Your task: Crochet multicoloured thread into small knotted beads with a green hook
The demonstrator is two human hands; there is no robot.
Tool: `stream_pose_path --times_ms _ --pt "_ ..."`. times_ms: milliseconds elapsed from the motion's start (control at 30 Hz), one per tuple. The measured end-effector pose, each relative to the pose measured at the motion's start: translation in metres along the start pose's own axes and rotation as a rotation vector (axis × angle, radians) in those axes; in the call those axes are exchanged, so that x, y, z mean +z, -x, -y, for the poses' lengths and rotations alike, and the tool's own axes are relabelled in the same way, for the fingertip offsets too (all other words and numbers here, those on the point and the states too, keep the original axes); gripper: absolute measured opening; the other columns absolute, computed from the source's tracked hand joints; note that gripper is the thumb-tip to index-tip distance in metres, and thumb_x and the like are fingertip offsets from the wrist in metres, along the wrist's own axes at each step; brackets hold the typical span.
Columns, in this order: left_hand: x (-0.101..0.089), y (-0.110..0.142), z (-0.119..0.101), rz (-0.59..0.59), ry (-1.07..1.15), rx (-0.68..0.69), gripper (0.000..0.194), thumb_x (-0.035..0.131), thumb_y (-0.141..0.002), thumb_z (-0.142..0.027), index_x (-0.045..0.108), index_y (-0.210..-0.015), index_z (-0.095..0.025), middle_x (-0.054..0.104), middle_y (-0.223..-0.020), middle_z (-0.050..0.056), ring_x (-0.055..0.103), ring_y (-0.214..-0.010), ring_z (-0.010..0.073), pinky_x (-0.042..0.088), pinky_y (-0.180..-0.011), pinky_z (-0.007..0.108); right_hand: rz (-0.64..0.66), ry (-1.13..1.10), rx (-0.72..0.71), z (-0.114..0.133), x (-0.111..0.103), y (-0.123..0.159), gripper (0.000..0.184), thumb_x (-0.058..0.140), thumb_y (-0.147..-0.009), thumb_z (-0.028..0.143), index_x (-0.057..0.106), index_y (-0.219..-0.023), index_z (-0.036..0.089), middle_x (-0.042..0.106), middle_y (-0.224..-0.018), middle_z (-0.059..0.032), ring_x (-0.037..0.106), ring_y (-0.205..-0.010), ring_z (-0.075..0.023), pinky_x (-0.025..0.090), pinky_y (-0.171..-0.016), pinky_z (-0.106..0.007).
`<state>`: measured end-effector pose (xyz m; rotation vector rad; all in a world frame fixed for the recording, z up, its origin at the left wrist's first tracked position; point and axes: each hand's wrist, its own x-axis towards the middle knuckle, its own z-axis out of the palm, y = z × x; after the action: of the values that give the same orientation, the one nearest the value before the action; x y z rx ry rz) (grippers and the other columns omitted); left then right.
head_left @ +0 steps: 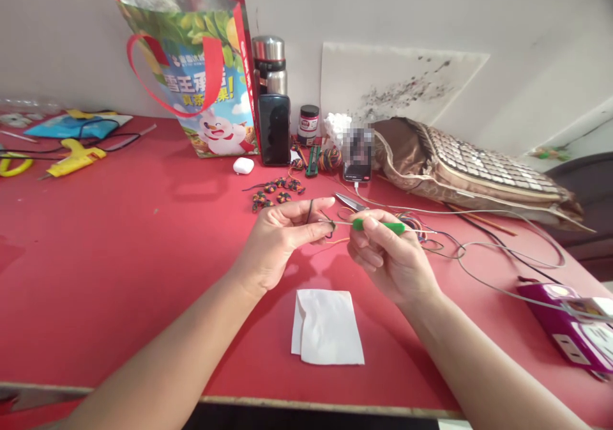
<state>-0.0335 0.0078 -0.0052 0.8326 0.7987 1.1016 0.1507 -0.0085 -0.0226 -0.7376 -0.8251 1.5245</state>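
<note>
My right hand point(387, 248) is closed round the green handle of a crochet hook point(393, 227), its metal shaft pointing left. Pinched between the thumb and fingers of my left hand point(282, 235) is a small dark crochet piece point(331, 227). Dark yarn loops over the left forefinger, and the hook's tip meets the piece there, its exact stitch too small to make out. Multicoloured yarn point(412, 222) lies behind my right hand, partly hidden. Just beyond the hands are scissors point(350, 201) and several small knotted multicoloured pieces point(271, 187).
A folded white tissue point(330, 328) lies in front. Behind stand a shopping bag point(211, 78), a flask point(269, 59), a dark phone point(274, 130) and a lit phone point(357, 155). Left is a yellow glue gun point(76, 156); right, a cable and purple power strip point(550, 315).
</note>
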Motion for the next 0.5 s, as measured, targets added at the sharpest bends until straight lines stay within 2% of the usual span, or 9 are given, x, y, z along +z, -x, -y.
stream_pose_path --times_ms 200,367,500 --pt "0.004 -0.002 -0.006 0.003 -0.062 0.007 0.042 0.101 -0.063 -0.019 0.09 -0.103 -0.029 0.073 -0.076 -0.004 0.062 -0.067 0.0057 0.051 -0.067 0.019 0.012 -0.01 -0.014 0.002 -0.003 -0.003 0.018 0.09 -0.08 0.036 0.081 -0.079 0.02 0.063 -0.06 0.004 0.032 -0.04 -0.0035 0.031 -0.039 -0.021" --pt "0.011 -0.006 -0.02 0.008 -0.098 -0.026 0.052 0.099 -0.064 -0.019 0.089 -0.112 -0.033 0.072 -0.076 -0.004 0.055 -0.062 0.0056 0.039 -0.054 0.019 -0.016 -0.071 -0.002 0.006 -0.002 -0.003 0.023 0.096 -0.075 0.037 0.083 -0.082 0.02 0.063 -0.059 0.0048 0.036 -0.039 -0.0019 0.031 -0.041 -0.018" --pt "0.016 -0.009 -0.027 0.022 -0.13 -0.064 0.057 0.1 -0.062 -0.016 0.088 -0.115 -0.03 0.07 -0.075 -0.004 0.05 -0.059 0.0047 0.033 -0.051 0.019 -0.036 -0.077 -0.01 0.008 -0.001 -0.003 0.025 0.098 -0.073 0.038 0.084 -0.082 0.019 0.067 -0.06 0.0031 0.04 -0.039 -0.003 0.034 -0.041 -0.019"
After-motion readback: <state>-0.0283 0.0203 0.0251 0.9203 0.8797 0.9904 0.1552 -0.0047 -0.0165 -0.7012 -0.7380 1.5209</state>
